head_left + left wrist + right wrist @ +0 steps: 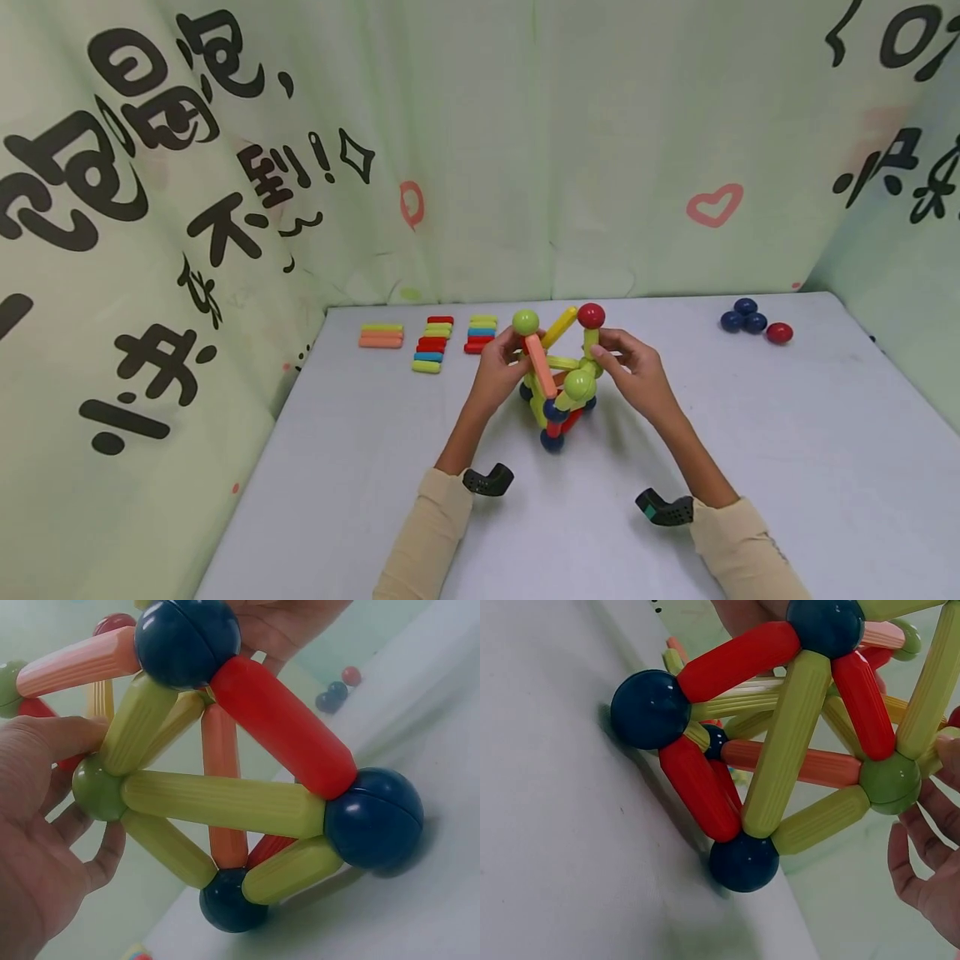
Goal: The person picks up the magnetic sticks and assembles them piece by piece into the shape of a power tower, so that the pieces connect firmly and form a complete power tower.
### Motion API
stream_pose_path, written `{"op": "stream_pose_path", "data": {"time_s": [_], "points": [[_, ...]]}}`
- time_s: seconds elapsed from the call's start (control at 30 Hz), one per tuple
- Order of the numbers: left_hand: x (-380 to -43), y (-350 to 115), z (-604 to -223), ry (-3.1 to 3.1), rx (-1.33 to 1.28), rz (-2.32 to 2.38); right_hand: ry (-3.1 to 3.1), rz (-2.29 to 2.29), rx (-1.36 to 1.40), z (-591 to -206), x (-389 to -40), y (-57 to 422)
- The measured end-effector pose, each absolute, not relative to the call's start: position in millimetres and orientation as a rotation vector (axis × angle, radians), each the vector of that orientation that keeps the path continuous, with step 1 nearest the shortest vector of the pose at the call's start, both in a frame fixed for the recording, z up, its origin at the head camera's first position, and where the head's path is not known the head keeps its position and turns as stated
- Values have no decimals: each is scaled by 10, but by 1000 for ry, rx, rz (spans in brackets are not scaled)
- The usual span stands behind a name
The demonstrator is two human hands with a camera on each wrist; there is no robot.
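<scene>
Frame (558,375) of ribbed plastic rods and glossy balls stands at table (375,467) centre, dark blue balls at base touching matte pale surface. Left hand (501,367) at frame's 9 o'clock, grip curled round rods near green ball (526,322). Right hand (633,367) at 3 o'clock, grip pinching rod under red ball (591,315). Spare rods (431,342), rounded ends, stacked flat at 10 o'clock. Loose balls (753,323), three blue, one red, at 2 o'clock. Printed cloth (225,167) behind, wrinkled.

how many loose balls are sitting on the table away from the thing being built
4: three dark blue balls clustered at the table's far right, and one red ball beside them on their right. None seem hidden.
</scene>
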State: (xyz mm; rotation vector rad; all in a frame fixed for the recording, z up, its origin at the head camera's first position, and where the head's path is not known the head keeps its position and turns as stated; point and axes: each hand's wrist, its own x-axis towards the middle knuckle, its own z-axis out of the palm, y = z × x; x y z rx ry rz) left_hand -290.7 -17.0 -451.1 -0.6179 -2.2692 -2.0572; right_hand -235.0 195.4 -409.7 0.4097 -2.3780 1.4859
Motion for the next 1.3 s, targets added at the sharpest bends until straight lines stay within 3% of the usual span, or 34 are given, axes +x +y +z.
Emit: {"op": "stream_pose_path", "data": {"time_s": [0.57,1.0,1.17,1.3], "points": [[-2970,-197,-4476,-2395,-687,-1851,-2244,1598,433,-4163,-2375,1955],[-3033,-380,-4501,-2559,-873,-1771,-2322,1782,541,-4502,-2576,2184],[-3100,-644,-4637,-2647,-685,-1648,-2552,1850,643,-4620,-2594,2316],[-3166,-753,-4774,-2790,-408,-1264,-2745,1759,725,-4749,-2573,2385]]}}
